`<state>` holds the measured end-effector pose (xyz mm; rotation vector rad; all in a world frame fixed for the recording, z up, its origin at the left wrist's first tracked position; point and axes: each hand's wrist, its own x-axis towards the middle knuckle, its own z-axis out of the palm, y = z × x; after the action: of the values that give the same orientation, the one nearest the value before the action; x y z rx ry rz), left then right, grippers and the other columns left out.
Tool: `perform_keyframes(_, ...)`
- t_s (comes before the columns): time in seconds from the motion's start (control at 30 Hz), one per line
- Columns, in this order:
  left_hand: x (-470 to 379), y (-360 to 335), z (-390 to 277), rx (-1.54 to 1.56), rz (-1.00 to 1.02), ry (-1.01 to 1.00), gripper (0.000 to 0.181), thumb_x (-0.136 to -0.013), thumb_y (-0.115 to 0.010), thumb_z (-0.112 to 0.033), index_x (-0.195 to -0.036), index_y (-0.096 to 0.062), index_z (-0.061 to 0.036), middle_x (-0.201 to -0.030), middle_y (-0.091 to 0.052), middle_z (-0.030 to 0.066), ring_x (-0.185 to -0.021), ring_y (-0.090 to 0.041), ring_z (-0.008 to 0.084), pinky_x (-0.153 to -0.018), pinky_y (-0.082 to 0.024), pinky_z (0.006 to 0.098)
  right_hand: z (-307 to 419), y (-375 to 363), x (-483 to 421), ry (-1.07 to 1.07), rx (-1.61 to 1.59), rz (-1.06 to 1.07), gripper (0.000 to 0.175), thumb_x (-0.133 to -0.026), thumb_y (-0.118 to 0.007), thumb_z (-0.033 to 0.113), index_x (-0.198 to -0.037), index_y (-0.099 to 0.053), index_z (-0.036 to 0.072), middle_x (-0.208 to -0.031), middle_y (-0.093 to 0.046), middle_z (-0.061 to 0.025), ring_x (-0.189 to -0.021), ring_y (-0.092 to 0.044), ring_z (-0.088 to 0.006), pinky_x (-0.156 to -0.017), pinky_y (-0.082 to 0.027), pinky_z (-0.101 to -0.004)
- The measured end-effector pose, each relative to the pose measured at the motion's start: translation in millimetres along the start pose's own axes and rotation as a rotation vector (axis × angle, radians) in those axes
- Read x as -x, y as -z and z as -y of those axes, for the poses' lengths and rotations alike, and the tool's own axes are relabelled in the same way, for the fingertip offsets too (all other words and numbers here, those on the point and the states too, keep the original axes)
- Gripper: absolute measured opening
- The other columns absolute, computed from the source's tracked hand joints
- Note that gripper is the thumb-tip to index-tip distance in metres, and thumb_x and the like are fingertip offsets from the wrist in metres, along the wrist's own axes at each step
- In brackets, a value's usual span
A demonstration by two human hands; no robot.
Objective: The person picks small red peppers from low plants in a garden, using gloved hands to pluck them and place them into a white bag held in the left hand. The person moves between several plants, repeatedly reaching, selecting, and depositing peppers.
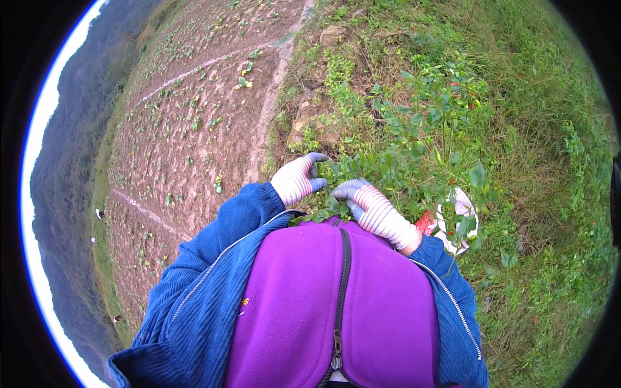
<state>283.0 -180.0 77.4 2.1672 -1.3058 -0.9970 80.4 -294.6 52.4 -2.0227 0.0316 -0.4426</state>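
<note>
My left hand (298, 180) wears a striped knit glove with grey-blue fingertips. Its fingers curl forward, apart from the thumb, at the edge of a leafy chili pepper plant (378, 167); nothing shows between them. Close by on the right, my right hand (373, 209), gloved alike, bends down over green leaves (332, 208) against my purple fleece. Whether it grips a stem or leaf is hidden. Red chili peppers (472, 104) and a green chili pepper (438, 156) hang among the foliage. Beyond my right wrist lies a white bag (461, 218) with a red part, partly behind leaves.
Grass and weeds (543, 203) cover the ground on the right. To the left stretches a brown field (184, 140) with small leafy crops and narrow pale paths. A rock (332, 35) and bare earth (305, 119) lie ahead. Wooded hills (63, 160) rise at far left.
</note>
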Motion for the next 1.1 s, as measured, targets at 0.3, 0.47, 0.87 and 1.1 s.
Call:
perform_keyframes(0.3, -16, -6, 15, 0.221, -0.112, 0.024, 0.023, -0.084, -0.069, -0.023, -0.097, -0.065, -0.0046, -0.076, -0.061, 0.0026, -0.070, -0.056, 0.0125, -0.066, -0.048, 0.0285, -10, -7, -22, -0.702, -0.273, 0.084, 0.026, -0.091, -0.054, 0.018, -0.110, -0.058, 0.000, -0.092, -0.065, -0.0082, -0.086, -0.060, -0.0168, -0.077, -0.048, -0.0342)
perform_keyframes(0.47, -23, -6, 10, 0.471, -0.031, 0.184, 0.024, -0.087, -0.066, -0.026, -0.097, -0.064, -0.0043, -0.075, -0.061, 0.0004, -0.070, -0.056, 0.0078, -0.062, -0.047, 0.0248, -27, -26, -29, -0.593, -0.159, 0.062, 0.031, -0.081, -0.067, 0.021, -0.104, -0.059, 0.001, -0.085, -0.062, -0.0162, -0.078, -0.060, -0.0307, -0.071, -0.048, -0.0396)
perform_keyframes(0.87, -22, 15, 10, 0.211, -0.085, -0.140, 0.036, -0.083, -0.058, 0.000, -0.118, -0.058, -0.0075, -0.092, -0.057, 0.0006, -0.081, -0.054, 0.0113, -0.076, -0.048, 0.0259, -36, -36, -24, -0.372, -0.019, -0.153, 0.025, -0.073, -0.067, 0.007, -0.097, -0.059, 0.005, -0.096, -0.056, -0.0167, -0.089, -0.057, -0.0339, -0.078, -0.047, -0.0399)
perform_keyframes(1.1, -27, 12, -9, -0.086, 0.003, -0.403, 0.020, -0.076, -0.070, -0.011, -0.096, -0.066, -0.0113, -0.097, -0.059, 0.0096, -0.096, -0.057, 0.0274, -0.085, -0.047, 0.0363, -30, -31, -28, -0.561, -0.008, -0.033, 0.042, -0.077, -0.067, 0.014, -0.113, -0.049, 0.003, -0.102, -0.064, -0.0192, -0.098, -0.059, -0.0369, -0.085, -0.047, -0.0405)
